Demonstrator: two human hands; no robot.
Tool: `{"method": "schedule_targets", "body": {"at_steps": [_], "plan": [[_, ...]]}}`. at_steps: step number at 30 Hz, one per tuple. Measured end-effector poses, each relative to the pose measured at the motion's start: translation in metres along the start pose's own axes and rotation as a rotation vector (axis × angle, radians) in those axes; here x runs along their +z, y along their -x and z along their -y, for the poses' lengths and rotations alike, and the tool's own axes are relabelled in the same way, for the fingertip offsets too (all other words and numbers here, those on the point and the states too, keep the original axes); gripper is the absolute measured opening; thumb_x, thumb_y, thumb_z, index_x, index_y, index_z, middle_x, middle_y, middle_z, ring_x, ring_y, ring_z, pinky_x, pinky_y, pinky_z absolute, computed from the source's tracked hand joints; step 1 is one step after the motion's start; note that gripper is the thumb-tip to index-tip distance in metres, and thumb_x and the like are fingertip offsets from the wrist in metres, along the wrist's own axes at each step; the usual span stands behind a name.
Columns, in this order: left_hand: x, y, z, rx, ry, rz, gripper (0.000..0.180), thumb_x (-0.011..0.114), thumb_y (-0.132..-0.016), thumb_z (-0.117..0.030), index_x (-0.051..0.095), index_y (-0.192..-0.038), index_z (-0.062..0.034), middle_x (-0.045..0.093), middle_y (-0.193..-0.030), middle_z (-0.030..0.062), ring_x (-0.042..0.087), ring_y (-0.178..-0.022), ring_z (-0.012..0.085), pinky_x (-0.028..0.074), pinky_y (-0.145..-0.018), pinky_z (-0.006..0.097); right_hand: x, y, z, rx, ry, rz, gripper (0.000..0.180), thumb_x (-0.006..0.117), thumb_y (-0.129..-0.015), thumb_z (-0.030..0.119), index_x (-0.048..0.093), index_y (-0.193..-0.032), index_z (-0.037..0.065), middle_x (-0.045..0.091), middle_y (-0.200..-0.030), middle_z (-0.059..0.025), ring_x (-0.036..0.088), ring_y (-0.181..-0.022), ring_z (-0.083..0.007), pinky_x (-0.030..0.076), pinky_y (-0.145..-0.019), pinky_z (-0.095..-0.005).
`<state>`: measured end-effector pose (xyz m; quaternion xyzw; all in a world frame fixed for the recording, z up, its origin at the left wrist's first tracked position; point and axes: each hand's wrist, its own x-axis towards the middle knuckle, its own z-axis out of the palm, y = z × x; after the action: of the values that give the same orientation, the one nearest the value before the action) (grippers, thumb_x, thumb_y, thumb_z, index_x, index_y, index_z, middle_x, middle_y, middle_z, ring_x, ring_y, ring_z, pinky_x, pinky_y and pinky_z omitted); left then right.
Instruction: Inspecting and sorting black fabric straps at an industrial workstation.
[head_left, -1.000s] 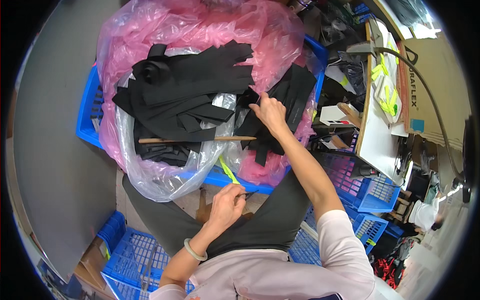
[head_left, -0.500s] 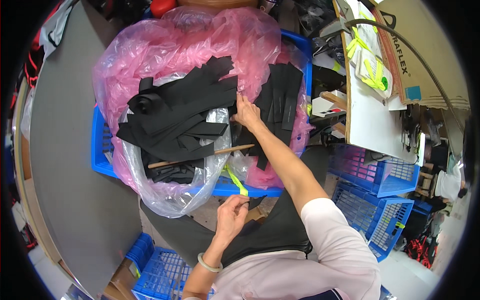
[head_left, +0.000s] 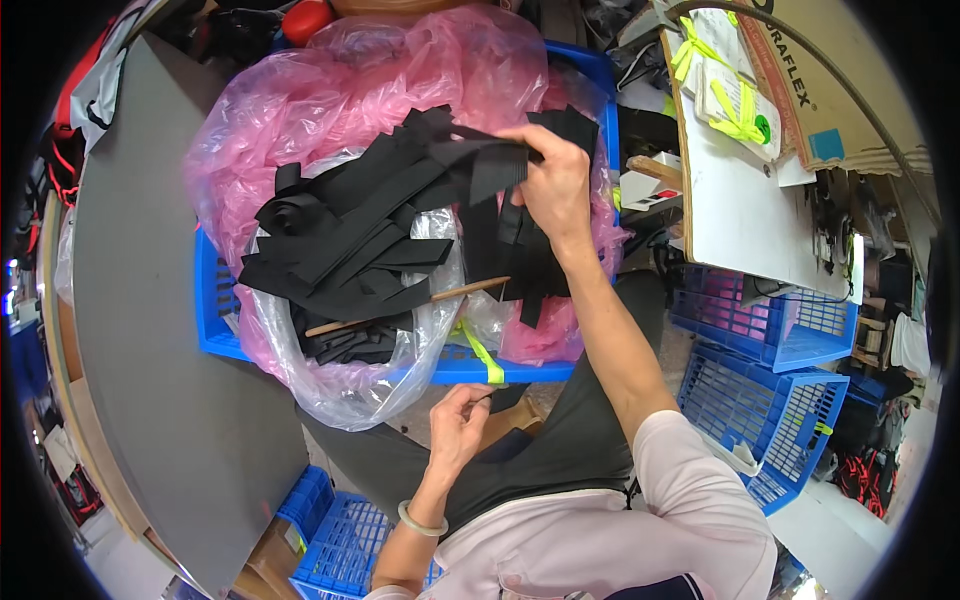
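Note:
My right hand (head_left: pixel 556 188) grips the end of a black fabric strip (head_left: pixel 490 168), lifted at the right side of the pile of black strips (head_left: pixel 370 210). Beneath that hand, more black strips (head_left: pixel 530 262) lie in the right part of the blue crate. My left hand (head_left: pixel 459 420) is low, in front of the crate, its fingertips pinched on a dark strip (head_left: pixel 503 400) that is partly hidden. Just above it, a neon yellow ribbon (head_left: pixel 483 355) hangs over the crate's front rim. A thin wooden stick (head_left: pixel 420 303) lies across the clear plastic bag (head_left: pixel 350 405).
Pink plastic (head_left: pixel 270 110) lines the blue crate (head_left: pixel 535 373). A grey panel (head_left: pixel 150 330) stands on the left. At right are a white tabletop (head_left: pixel 745 235) with tied bundles (head_left: pixel 735 110), a cardboard box (head_left: pixel 850 110) and blue baskets (head_left: pixel 745 420). Another blue basket (head_left: pixel 345 540) sits lower left.
My right hand has risen from the pile and turned, and now lifts a black strip's end. My left hand stays low with its pinch. The whole view has shifted slightly.

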<state>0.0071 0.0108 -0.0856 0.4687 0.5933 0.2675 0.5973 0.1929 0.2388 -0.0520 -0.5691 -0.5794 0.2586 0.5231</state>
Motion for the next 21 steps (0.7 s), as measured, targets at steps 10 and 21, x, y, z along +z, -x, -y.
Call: {"method": "schedule_targets", "body": {"at_steps": [10, 21], "plan": [[0.002, 0.012, -0.002, 0.006, 0.145, -0.111, 0.01, 0.056, -0.083, -0.001, 0.061, -0.088, 0.0055, 0.059, -0.093, 0.0054, 0.055, -0.071, 0.0076, 0.045, -0.062, 0.02, 0.142, 0.045, 0.032, 0.048, 0.127, 0.362, 0.046, 0.068, -0.071, 0.011, 0.055, -0.114, 0.003, 0.054, -0.11, -0.0167, 0.059, -0.087, -0.0351, 0.047, -0.078, -0.042], [-0.022, 0.013, -0.006, 0.072, 0.45, -0.47, 0.009, 0.055, -0.088, -0.007, 0.056, -0.085, 0.0016, 0.058, -0.063, 0.0059, 0.055, -0.049, 0.0092, 0.039, -0.039, 0.018, 0.022, 0.194, 0.058, 0.391, -0.223, 0.606, 0.028, 0.074, -0.071, 0.023, 0.059, -0.08, 0.001, 0.06, -0.068, -0.0052, 0.056, -0.058, -0.0118, 0.045, -0.055, -0.0263]]}}
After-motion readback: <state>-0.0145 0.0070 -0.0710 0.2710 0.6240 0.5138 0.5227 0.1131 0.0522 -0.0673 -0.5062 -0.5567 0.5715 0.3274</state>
